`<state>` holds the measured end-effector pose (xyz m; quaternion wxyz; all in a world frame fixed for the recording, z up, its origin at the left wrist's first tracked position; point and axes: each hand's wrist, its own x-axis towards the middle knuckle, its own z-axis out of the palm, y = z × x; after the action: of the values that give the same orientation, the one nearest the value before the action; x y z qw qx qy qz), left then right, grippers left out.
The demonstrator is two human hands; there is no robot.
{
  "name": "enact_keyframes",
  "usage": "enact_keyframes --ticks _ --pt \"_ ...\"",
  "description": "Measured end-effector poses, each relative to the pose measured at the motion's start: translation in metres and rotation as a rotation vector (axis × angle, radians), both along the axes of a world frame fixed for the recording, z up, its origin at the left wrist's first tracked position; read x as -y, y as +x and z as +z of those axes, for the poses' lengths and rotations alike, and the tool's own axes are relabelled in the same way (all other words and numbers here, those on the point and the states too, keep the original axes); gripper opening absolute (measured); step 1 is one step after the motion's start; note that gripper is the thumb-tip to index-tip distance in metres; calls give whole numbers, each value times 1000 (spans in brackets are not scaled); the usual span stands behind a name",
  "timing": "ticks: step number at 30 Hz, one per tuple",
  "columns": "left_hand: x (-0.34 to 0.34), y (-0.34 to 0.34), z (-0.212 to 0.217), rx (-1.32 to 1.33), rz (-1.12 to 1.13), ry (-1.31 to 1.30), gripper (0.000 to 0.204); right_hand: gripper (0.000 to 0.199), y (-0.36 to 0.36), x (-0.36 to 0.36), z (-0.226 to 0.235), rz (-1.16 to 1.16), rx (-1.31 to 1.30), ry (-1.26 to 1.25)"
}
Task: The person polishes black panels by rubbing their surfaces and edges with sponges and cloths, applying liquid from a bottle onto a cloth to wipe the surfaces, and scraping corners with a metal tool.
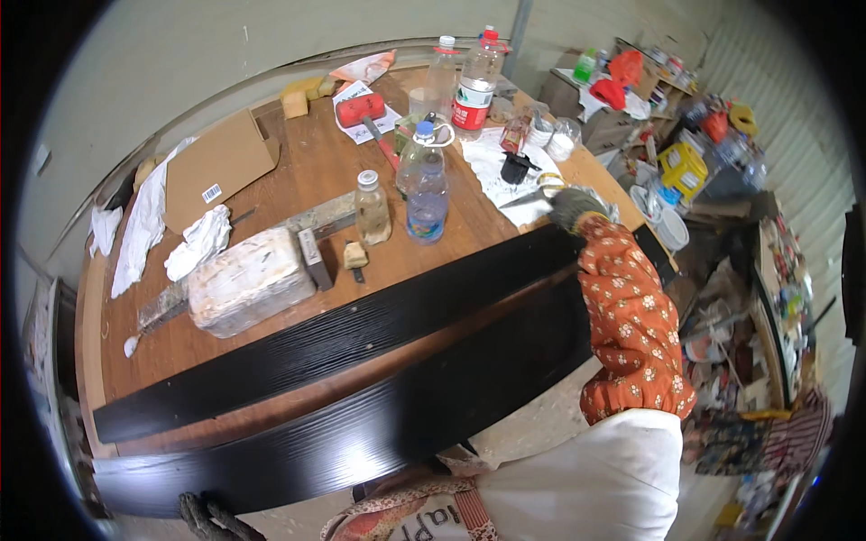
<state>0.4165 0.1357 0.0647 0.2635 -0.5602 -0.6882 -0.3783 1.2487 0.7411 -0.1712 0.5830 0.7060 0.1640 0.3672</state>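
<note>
Two long black wood-grained boards lie side by side along the near side of the table: the far board (343, 316) and the near board (298, 442). My left hand (212, 521), in a dark glove, shows only partly at the lower edge. Its fingers are apart at the near board's front edge. Stretched out to the far right, my right hand (577, 209) wears a dark grey glove, its fingers curled and mostly hidden. Beside it, a pointed grey blade (526, 200) lies over white paper (487, 167); whether I grip its handle is unclear. A small black container (516, 169) stands on the paper.
On the brown table (302, 171) are a plastic-wrapped block (251, 281), a glass bottle (372, 209), a blue-capped bottle (427, 194), a red-labelled bottle (476, 86), a red-headed mallet (359, 110) and cardboard (221, 171). Cluttered shelves and a yellow container (683, 168) stand at right.
</note>
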Motion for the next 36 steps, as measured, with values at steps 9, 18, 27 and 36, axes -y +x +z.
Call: enact_keyframes --ticks 9,18,27,36 --pt "13 97 -23 125 171 -220 33 26 16 -110 -9 731 -745 362" --pt "-7 101 2 57 210 -236 31 28 50 -68 33 1430 -1735 257" --pt "24 86 10 94 -62 -203 44 31 -102 145 202 1271 -2681 132" --pt "50 27 25 1085 -853 302 50 41 -682 586 357 1309 -2597 -991"
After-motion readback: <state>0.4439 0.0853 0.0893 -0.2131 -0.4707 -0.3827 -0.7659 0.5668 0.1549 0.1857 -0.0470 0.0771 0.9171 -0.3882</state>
